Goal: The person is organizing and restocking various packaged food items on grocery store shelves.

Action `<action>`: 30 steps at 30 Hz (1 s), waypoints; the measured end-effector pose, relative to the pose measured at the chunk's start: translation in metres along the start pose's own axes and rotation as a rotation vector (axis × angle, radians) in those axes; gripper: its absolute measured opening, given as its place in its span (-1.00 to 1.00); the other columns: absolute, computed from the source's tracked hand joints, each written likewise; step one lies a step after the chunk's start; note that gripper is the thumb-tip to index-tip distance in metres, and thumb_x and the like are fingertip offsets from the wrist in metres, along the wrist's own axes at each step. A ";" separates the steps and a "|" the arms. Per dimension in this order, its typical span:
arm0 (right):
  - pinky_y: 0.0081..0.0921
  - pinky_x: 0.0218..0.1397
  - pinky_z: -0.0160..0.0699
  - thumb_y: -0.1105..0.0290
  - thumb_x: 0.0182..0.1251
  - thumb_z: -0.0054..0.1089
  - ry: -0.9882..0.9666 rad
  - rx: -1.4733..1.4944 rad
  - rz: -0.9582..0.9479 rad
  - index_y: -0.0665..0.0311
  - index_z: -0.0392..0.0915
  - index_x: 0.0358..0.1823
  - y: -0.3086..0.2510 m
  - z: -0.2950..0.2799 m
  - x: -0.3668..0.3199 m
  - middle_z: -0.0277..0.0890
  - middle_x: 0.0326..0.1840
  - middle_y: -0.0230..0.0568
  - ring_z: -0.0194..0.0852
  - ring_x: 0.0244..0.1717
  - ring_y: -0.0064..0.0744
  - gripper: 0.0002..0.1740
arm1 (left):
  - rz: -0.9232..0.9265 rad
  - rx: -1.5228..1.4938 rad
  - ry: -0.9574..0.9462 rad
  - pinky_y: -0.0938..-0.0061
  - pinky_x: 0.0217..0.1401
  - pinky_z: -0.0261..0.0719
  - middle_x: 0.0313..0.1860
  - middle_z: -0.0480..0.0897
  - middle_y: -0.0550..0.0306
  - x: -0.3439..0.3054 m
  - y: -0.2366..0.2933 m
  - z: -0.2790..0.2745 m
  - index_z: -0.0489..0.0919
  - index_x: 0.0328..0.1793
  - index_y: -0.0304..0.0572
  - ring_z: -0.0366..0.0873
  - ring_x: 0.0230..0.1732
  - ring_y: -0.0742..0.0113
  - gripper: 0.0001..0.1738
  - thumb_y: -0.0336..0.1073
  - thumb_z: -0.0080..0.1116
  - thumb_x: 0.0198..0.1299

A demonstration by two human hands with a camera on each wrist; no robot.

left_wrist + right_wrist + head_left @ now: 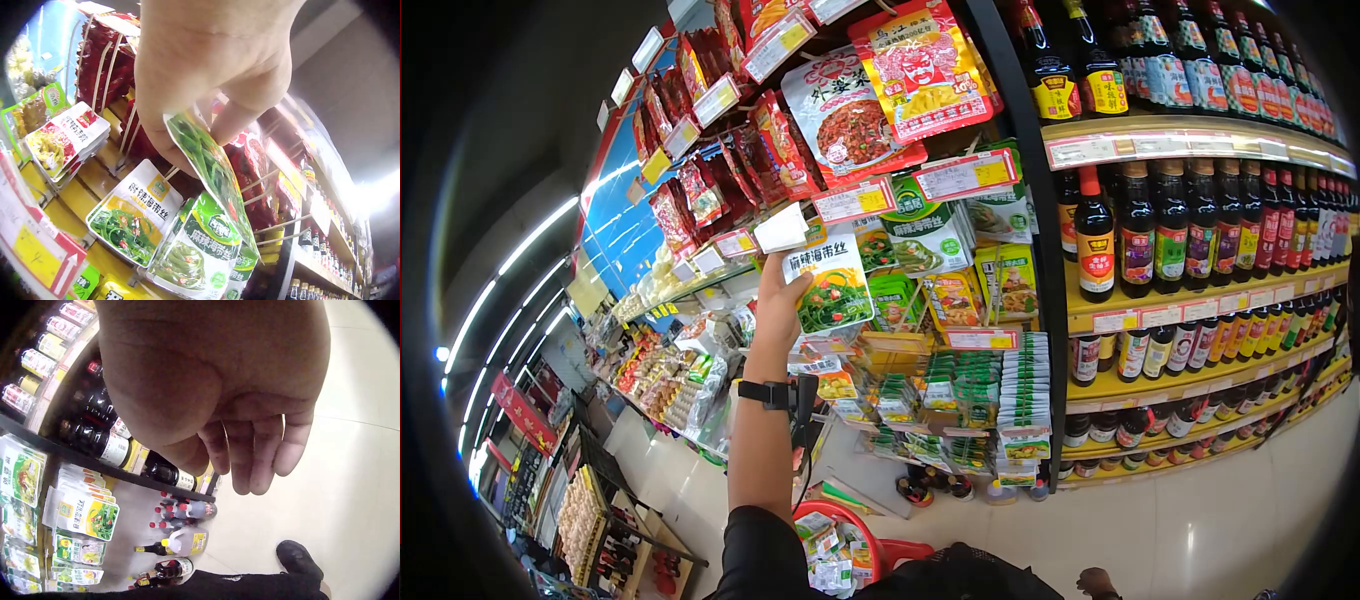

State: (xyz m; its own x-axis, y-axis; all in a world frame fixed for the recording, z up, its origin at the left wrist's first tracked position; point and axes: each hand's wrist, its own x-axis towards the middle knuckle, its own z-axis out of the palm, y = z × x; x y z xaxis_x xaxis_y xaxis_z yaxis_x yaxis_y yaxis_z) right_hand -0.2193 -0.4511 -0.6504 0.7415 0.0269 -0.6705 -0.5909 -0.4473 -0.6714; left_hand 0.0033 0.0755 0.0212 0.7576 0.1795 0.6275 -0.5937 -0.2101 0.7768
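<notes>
My left hand (778,308) reaches up to the hanging packets and pinches a white and green packet of shredded kelp (835,292) by its edge, thumb on the front. In the left wrist view this kelp packet (209,162) is tilted, between thumb and fingers. Right below it hang another white kelp packet (139,212) and a green kelp packet (199,253) on their hooks. A blank white tag (782,229) sticks out just above the fingers. Low at my side hangs my right hand (219,394), its fingers loosely bent with nothing in them.
Shelves of sauce bottles (1155,230) stand to the right, beyond a dark upright post (1040,250). Red snack packets (700,190) hang at the upper left. A red basket (870,535) full of packets stands on the floor. Several bottles (187,537) stand at the shelf's foot.
</notes>
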 end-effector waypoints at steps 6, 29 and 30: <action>-0.24 -0.49 0.40 0.42 0.06 -0.03 -0.015 -0.110 0.032 0.29 0.50 -0.49 0.003 0.005 -0.020 0.47 -0.59 -0.12 0.36 -0.60 -0.23 -0.86 | 0.068 0.106 0.007 0.41 0.36 0.24 0.31 0.40 -0.01 0.030 -0.042 -0.015 0.30 0.34 -0.32 0.33 0.33 0.22 -0.37 -0.66 0.06 0.06; -0.48 -0.39 0.56 0.42 0.19 0.15 -0.259 -0.481 -0.332 0.21 0.57 -0.33 0.164 0.044 0.068 0.56 -0.46 -0.38 0.58 -0.44 -0.46 -0.93 | -0.219 0.292 0.046 0.52 -0.14 0.53 -0.04 0.59 0.13 -0.019 -0.045 -0.065 0.53 0.08 -0.21 0.62 -0.13 0.36 -0.69 -0.43 0.01 0.21; -0.51 -0.33 0.58 0.40 0.17 0.18 -0.201 -0.136 0.015 0.16 0.56 -0.37 0.078 0.028 0.011 0.53 -0.49 -0.42 0.59 -0.40 -0.46 -0.96 | -0.229 0.259 0.088 0.53 -0.15 0.53 -0.05 0.59 0.13 -0.037 -0.043 -0.074 0.53 0.08 -0.22 0.62 -0.13 0.36 -0.70 -0.41 0.00 0.23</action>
State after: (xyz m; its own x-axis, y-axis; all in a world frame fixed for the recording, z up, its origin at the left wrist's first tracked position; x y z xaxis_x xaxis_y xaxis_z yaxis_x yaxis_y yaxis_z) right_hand -0.2664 -0.4604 -0.7190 0.6472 0.1906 -0.7381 -0.5427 -0.5649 -0.6216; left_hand -0.0193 0.1494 -0.0314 0.8304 0.3295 0.4493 -0.3138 -0.3898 0.8658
